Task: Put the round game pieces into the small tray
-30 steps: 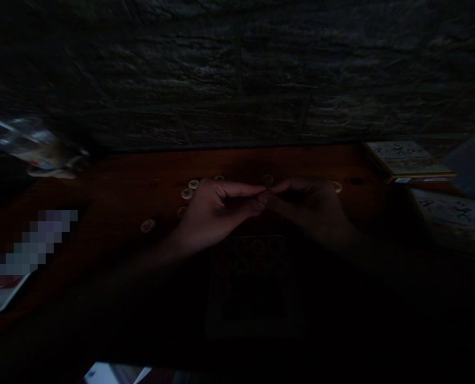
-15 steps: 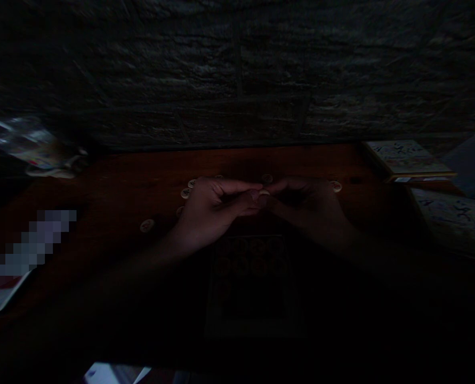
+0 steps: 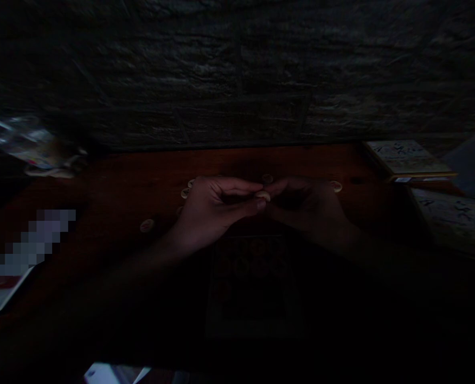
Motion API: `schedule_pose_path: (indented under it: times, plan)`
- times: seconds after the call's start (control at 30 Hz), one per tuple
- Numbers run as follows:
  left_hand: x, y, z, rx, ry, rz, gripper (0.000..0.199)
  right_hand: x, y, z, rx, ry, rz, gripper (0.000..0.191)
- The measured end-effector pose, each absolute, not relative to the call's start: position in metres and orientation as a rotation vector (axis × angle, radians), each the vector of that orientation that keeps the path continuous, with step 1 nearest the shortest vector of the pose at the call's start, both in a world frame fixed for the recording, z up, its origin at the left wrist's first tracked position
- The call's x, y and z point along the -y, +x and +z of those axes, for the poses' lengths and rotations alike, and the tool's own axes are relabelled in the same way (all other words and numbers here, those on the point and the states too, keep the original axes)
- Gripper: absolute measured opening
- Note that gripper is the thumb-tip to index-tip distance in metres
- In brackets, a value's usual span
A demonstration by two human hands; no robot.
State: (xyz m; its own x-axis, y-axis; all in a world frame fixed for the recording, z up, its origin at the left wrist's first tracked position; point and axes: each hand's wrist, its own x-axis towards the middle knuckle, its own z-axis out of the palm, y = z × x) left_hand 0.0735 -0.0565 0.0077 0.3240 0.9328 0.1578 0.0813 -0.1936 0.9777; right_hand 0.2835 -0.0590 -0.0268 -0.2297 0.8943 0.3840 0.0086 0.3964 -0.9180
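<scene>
Both hands meet at mid-table, their fingertips pinched around a small pale round xiangqi piece (image 3: 263, 196). My left hand (image 3: 215, 208) is closed on it, thumb in front and fingers behind. From the other side my right hand (image 3: 313, 205) grips the same piece, its thumb dim in shadow. Just below the hands lies a dark open tray (image 3: 257, 328) with rows of round pieces in it. A loose xiangqi piece (image 3: 267, 178) rests behind the fingertips. Several more pieces (image 3: 185, 193) lie by my left wrist, partly hidden by the hand.
A single piece (image 3: 147, 225) lies to the left and another (image 3: 336, 186) beyond my right hand. Two printed boxes (image 3: 405, 157) stand at the right. A clear plastic cup (image 3: 41, 146) is at the far left, above a pale flat object (image 3: 5, 296). A stone wall (image 3: 237, 69) closes the back.
The thumbs have shifted, so more of the piece's pale edge shows between the fingertips, slightly lower. Both hands otherwise keep their place.
</scene>
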Motion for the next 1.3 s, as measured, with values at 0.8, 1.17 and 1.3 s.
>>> schedule_pose_path:
  times: [0.8, 1.17, 1.3]
  plan:
    - [0.056, 0.074, 0.011, -0.864, 1.325, 0.991, 0.017, 0.063, 0.28, -0.011, 1.488, -0.947, 1.076, 0.03]
    - [0.054, 0.073, 0.01, -0.889, 1.259, 0.975, 0.031, 0.066, 0.281, -0.013, 1.433, -0.935, 1.121, 0.026]
    - [0.053, 0.073, 0.009, -0.88, 1.288, 0.989, 0.031, 0.066, 0.282, -0.017, 1.487, -0.881, 1.103, 0.026]
